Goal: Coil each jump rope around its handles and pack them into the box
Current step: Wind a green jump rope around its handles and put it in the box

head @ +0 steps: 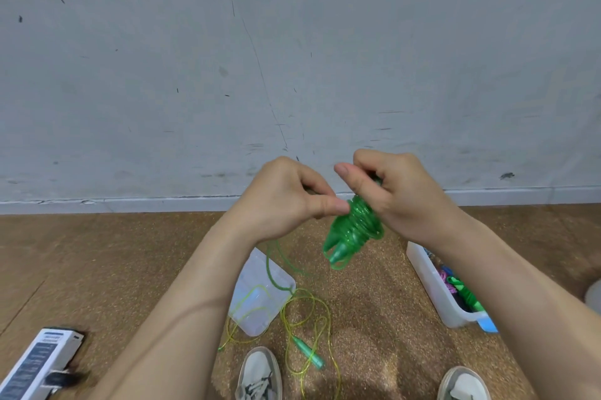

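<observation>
Far left, low on the brown floor (97,269): a white carton with blue print (39,364), partly cut off by the frame edge. Next, the left hand (286,201), raised before the grey wall (292,42), fingers curled, thumb and forefinger pinching the loose strand of the green jump rope (354,230). Tail of that strand hanging down across a clear plastic lid (260,295) on the floor. Over and beside the lid, a loose yellow rope (305,312) with a teal handle (309,356), sprawled just right of a pale shoe (258,377). Centre right, the green coil wound round both handles, tips pointing down, gripped at the top by the right hand (400,194), fingers closed about it. Far right, a white box (432,285) on the floor, coiled ropes (461,289) inside, half hidden behind the right forearm.
</observation>
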Demonstrator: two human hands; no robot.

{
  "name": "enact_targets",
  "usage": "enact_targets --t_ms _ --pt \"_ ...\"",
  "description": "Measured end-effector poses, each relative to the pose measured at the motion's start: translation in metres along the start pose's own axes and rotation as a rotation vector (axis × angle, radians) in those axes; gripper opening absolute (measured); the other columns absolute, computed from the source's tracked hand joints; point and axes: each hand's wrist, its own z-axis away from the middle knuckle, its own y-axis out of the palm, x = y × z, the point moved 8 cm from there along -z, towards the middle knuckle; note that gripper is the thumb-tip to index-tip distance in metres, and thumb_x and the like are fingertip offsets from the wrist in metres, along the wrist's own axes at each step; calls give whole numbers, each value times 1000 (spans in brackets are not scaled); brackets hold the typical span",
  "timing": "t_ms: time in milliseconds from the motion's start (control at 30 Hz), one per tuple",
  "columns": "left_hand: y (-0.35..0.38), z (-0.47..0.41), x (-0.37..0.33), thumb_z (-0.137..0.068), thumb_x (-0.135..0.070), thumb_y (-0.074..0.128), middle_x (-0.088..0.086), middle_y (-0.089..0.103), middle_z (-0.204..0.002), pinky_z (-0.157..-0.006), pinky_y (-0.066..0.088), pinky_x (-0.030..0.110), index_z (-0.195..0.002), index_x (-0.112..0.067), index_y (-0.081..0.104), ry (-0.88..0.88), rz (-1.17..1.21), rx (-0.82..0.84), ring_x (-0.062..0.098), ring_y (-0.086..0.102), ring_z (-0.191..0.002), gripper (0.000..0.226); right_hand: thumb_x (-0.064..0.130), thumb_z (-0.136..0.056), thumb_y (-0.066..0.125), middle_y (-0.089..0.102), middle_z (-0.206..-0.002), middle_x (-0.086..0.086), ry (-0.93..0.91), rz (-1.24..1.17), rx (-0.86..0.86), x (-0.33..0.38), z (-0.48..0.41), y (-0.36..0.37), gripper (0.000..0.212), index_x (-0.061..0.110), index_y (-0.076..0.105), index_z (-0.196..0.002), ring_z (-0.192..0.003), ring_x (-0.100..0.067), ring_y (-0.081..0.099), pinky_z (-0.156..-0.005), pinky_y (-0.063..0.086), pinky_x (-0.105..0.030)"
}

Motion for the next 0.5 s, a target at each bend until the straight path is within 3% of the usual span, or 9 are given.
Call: enact_targets --t_ms 100,233,333,500 --pt "13 0 12 -74 -26 70 -2 56 -47 -45 32 18 -62 -13 71 -64 378 90 7 42 -44 18 36 -95 55 38 -49 -11 128 -288 -113 -7 3 -5 49 5 43 -59 -47 -9 36 -44 29 -27" --pt "45 -5 9 -86 -26 56 -7 53 -44 -38 29 15 -55 -18 70 -132 775 79 3 40 -36 35 32 -98 50 35 -41 0 430 -642 -377 -34 13 -12 45 9 46 -60 -32 -12 32 -34 25 -17" --pt "54 -9 5 -101 -18 43 -7 39 -45 -38 19 14 -54 -23 62 -117 742 13 4 24 -37 51 32 -100 48 35 -38 1 540 -751 -500 -48 21 -11 45 11 44 -61 -28 -12 30 -32 24 -14" --pt "61 -6 -1 -102 -4 29 0 39 -54 -39 23 14 -73 -16 47 -87 610 -58 2 27 -38 36 31 -101 46 34 -43 -1 609 -755 -633 -62 29 -16 44 12 42 -62 -30 -12 31 -32 24 -15"
